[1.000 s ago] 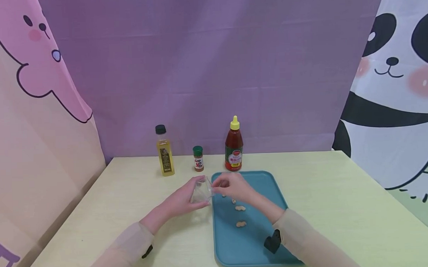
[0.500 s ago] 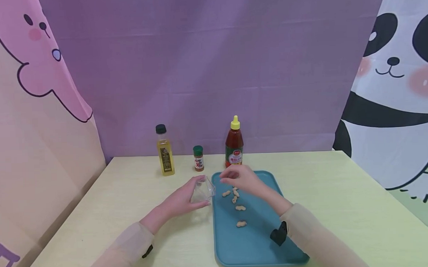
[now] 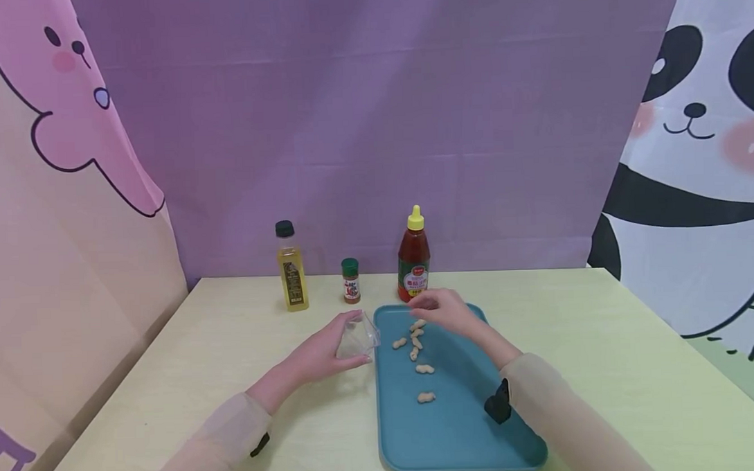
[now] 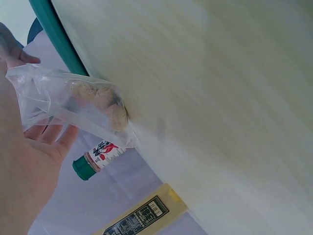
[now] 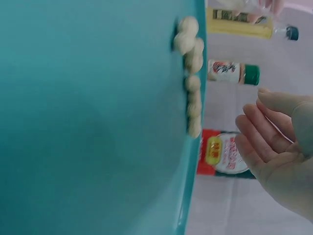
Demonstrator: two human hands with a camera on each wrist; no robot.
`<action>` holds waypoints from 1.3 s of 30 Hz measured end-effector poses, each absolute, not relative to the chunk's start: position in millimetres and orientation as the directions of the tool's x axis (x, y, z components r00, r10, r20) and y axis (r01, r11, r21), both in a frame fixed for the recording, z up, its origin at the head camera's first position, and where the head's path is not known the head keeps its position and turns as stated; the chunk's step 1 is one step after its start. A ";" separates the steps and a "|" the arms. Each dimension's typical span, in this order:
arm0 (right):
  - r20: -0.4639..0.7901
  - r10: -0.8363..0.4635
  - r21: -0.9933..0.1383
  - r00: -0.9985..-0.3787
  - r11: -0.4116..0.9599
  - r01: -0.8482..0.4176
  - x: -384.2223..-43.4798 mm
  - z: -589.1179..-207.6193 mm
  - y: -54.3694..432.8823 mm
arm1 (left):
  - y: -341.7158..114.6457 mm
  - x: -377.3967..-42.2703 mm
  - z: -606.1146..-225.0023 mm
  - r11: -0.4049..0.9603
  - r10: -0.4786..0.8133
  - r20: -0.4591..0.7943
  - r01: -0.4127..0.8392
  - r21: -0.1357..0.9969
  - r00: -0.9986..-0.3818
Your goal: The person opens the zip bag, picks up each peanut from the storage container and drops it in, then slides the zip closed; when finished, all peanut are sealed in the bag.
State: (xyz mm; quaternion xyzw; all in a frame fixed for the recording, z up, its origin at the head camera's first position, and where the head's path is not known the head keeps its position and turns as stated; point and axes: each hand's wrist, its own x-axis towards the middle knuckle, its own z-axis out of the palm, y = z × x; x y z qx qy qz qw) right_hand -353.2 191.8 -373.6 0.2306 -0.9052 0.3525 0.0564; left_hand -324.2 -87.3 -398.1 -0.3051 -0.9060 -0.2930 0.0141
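Note:
My left hand (image 3: 318,350) holds a clear plastic bag (image 3: 358,337) beside the tray's left edge, thumb and fingers on either side of it. Through the bag, in the left wrist view, several peanuts (image 4: 117,116) show at its bottom. Over the far end of the blue tray (image 3: 446,441) hovers my right hand (image 3: 447,313), its fingers loosely bent with nothing between them. In the right wrist view the thumb stands apart from the fingers (image 5: 264,132). Several peanuts (image 3: 426,397) lie on the tray, strung in a rough line toward its far end.
Behind the tray stands a red sauce bottle (image 3: 413,262) with a yellow cap. To its left are a small green-capped spice jar (image 3: 350,283) and an oil bottle (image 3: 292,276). A purple cloth (image 3: 361,125) hangs behind the table (image 3: 575,367).
My right hand has moved from the bag's mouth to the right, over the tray's far end. More peanuts show where it was. My left hand and the bag have stayed put.

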 end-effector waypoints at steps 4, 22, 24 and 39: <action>0.218 -0.381 -0.596 -0.899 0.678 -0.431 -357.4 -377.0 195.8 | -87.0 -323.3 -398.6 0.647 0.535 0.192 0.545 0.534 -0.823; 0.113 -0.419 -0.513 -0.901 0.752 -0.414 -358.6 -382.5 202.7 | -86.7 -323.5 -399.6 0.649 0.534 0.181 0.538 0.538 -0.826; 0.111 -0.411 -0.507 -0.905 0.760 -0.407 -359.4 -383.9 203.2 | -86.8 -323.4 -399.5 0.650 0.533 0.177 0.535 0.539 -0.827; 0.039 -0.365 -0.495 -0.930 0.802 -0.335 -359.4 -387.6 202.7 | -85.9 -320.1 -396.8 0.670 0.526 0.162 0.524 0.526 -0.835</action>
